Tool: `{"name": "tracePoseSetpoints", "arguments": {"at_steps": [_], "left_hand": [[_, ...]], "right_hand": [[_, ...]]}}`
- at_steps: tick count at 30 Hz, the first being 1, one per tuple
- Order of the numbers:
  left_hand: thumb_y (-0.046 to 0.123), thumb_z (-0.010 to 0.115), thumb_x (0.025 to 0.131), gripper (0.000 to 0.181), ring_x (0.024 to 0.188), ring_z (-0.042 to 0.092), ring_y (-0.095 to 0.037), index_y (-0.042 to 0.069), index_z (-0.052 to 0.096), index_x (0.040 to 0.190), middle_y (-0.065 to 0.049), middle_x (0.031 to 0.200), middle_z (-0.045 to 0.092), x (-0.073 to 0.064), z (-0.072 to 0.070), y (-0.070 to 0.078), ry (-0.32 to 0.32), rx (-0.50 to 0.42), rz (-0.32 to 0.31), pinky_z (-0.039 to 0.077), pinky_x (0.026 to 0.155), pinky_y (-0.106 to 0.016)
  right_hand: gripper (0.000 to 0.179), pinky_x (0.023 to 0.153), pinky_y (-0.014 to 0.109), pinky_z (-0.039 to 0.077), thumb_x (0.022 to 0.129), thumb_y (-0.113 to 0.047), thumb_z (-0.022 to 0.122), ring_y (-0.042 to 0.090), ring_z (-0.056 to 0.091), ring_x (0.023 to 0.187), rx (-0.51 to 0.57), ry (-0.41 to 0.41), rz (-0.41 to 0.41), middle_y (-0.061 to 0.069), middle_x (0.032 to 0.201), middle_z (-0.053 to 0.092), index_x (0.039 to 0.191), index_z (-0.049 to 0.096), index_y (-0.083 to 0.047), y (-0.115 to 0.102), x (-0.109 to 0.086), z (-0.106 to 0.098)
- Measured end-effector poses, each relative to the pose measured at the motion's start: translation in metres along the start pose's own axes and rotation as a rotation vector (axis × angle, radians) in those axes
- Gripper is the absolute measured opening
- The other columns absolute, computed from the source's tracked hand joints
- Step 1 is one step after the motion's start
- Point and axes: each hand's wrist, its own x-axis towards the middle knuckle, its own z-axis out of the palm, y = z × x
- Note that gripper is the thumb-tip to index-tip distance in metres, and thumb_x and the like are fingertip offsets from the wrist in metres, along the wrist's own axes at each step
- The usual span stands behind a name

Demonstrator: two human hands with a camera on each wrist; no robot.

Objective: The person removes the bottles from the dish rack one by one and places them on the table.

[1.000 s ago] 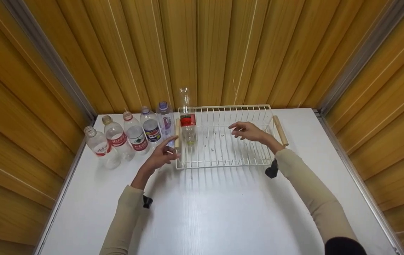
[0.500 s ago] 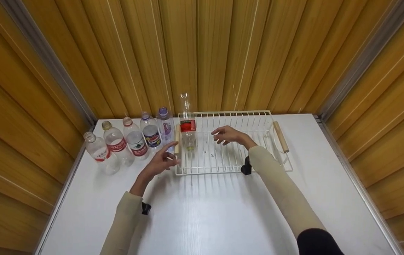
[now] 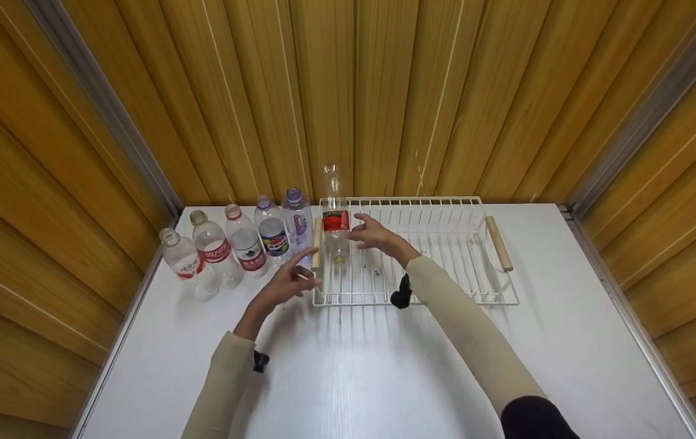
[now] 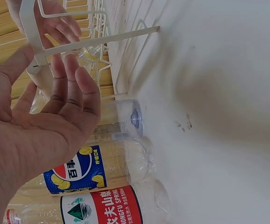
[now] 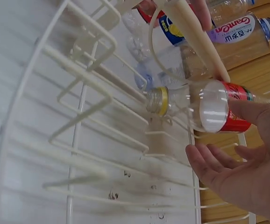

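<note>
An upturned clear plastic bottle with a red label (image 3: 336, 221) stands at the left end of a white wire dish rack (image 3: 409, 200). In the right wrist view, its yellow-ringed neck (image 5: 163, 100) points down among the wires. My right hand (image 3: 378, 235) is beside the bottle, fingers apart; in the right wrist view the thumb overlaps the red label. My left hand (image 3: 284, 285) is at the rack's left wooden handle (image 3: 317, 244), index finger at its lower end, thumb near the front corner. The left wrist view shows its other fingers (image 4: 74, 84) loosely bent.
Several empty, capless plastic bottles stand upright in a slanting row left of the rack, from a red-and-white labelled bottle (image 3: 189, 265) to a purple-labelled bottle (image 3: 299, 222). A second wooden handle (image 3: 499, 244) is at the right. Wood-look panels (image 3: 384, 91) rise behind the white table (image 3: 348, 366).
My right hand has moved left across the rack, up to the upturned bottle. The left hand has stayed at the handle. The head view has shifted slightly.
</note>
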Motion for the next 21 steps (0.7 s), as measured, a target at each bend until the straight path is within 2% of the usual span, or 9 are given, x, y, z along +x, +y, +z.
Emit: {"name": "tracePoseSetpoints", "arguments": {"at_steps": [4,11,14,17,19,21], "left_hand": [[0.021,0.076,0.093,0.075,0.11,0.066,-0.045,0.033,0.038,0.158,-0.015,0.112,0.064,0.001,0.001,0.0,0.0,0.0,-0.016,0.057,0.089,-0.055],[0.022,0.075,0.094,0.076,0.108,0.067,-0.041,0.031,0.036,0.159,-0.016,0.113,0.065,0.002,0.002,-0.002,-0.012,-0.004,0.008,0.057,0.087,-0.052],[0.021,0.075,0.094,0.076,0.099,0.07,-0.034,0.027,0.036,0.159,-0.015,0.11,0.065,0.002,0.001,-0.004,-0.023,-0.01,0.025,0.058,0.079,-0.043],[0.015,0.073,0.095,0.076,0.088,0.068,-0.022,0.021,0.034,0.16,-0.017,0.109,0.066,0.0,-0.001,0.003,-0.041,-0.016,0.03,0.056,0.072,-0.034],[0.013,0.072,0.095,0.077,0.084,0.065,-0.016,0.018,0.033,0.161,-0.02,0.109,0.066,0.001,-0.001,0.002,-0.047,-0.027,0.032,0.054,0.069,-0.032],[0.011,0.071,0.096,0.077,0.085,0.065,-0.016,0.019,0.031,0.161,-0.021,0.111,0.065,0.001,-0.001,0.003,-0.044,-0.023,0.016,0.055,0.07,-0.033]], "right_hand": [[0.073,0.117,0.054,0.04,0.101,-0.004,0.055,0.044,0.047,0.139,0.031,0.007,0.031,0.031,0.149,0.045,0.161,0.014,-0.002,-0.001,0.004,0.012],[0.073,0.114,0.054,0.044,0.099,-0.006,0.057,0.043,0.05,0.135,0.061,0.015,0.075,0.03,0.149,0.047,0.159,0.016,-0.005,0.003,0.006,0.023],[0.075,0.113,0.054,0.044,0.099,-0.011,0.06,0.043,0.049,0.136,0.053,0.013,0.103,0.029,0.15,0.045,0.159,0.015,-0.006,0.001,0.003,0.026],[0.077,0.111,0.052,0.046,0.097,-0.018,0.063,0.04,0.053,0.13,0.033,0.035,0.131,0.026,0.149,0.047,0.158,0.018,-0.008,-0.003,0.002,0.031],[0.076,0.108,0.051,0.048,0.096,-0.022,0.066,0.037,0.057,0.124,0.031,0.057,0.15,0.024,0.144,0.05,0.155,0.02,-0.008,-0.005,0.003,0.034],[0.076,0.107,0.049,0.049,0.095,-0.025,0.068,0.033,0.06,0.117,0.035,0.068,0.166,0.021,0.137,0.054,0.153,0.021,-0.007,-0.005,0.004,0.037]]}}
